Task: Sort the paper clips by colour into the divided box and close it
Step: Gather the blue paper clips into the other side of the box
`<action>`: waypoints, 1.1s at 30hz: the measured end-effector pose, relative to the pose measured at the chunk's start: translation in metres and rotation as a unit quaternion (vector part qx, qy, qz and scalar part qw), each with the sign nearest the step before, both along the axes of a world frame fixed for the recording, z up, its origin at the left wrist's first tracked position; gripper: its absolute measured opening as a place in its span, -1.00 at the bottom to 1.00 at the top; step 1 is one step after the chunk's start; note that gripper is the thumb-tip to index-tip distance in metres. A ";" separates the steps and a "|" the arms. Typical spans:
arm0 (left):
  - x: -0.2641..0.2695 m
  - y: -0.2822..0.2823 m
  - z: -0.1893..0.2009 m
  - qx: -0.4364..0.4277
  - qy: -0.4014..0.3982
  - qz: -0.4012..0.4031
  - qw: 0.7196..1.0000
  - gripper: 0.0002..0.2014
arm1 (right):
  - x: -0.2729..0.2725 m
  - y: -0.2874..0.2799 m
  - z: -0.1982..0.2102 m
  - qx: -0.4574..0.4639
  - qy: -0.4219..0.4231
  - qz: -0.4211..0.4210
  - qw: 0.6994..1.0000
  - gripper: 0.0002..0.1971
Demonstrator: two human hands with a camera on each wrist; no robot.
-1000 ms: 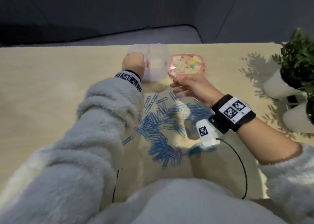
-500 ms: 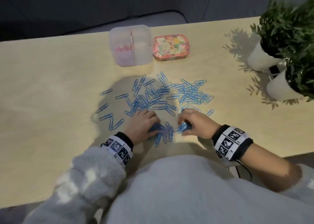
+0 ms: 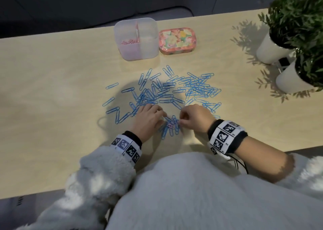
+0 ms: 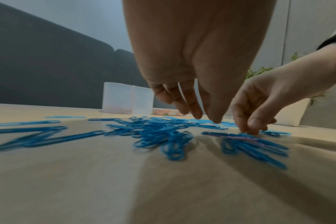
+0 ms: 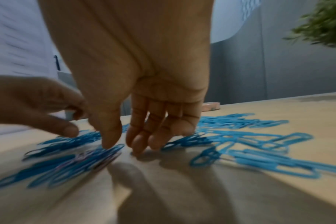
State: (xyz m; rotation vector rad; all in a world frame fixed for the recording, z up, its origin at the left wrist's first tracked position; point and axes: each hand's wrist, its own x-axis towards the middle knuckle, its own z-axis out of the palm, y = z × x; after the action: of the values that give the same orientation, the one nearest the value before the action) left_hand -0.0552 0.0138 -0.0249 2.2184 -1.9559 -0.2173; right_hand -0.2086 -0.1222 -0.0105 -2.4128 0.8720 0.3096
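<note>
Many blue paper clips (image 3: pixel 174 90) lie scattered on the wooden table. A clear divided box (image 3: pixel 148 37) stands open at the back, with pink clips (image 3: pixel 129 42) in its left compartment. Between my hands lies a small heap of blue clips with a pink clip (image 3: pixel 169 125) in it, also seen as the pink clip (image 5: pixel 81 156). My left hand (image 3: pixel 162 118) hovers just left of the heap, its fingers (image 4: pixel 194 110) hanging relaxed and holding nothing. My right hand (image 5: pixel 123 148) has its thumb on the heap's edge and its fingertips (image 5: pixel 138 145) on the table.
A pink floral tin (image 3: pixel 178 40) sits right of the box. Two white pots with green plants (image 3: pixel 288 37) stand at the right edge. The near table edge (image 3: pixel 52 186) runs close below my wrists.
A second ago my left hand was at the box and my right near the tin. Both have come back to the near heap, where a pink clip now shows.
</note>
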 end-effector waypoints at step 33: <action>0.020 -0.037 0.014 -0.013 0.369 0.212 0.905 -0.95 | -0.021 0.002 -0.001 0.021 -0.034 0.033 0.999 -0.84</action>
State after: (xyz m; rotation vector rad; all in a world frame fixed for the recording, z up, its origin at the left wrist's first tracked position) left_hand -0.0354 -0.0232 -0.0106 2.0380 -1.0501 -0.8129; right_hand -0.2294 -0.1203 -0.0118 -2.4027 0.7495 0.2666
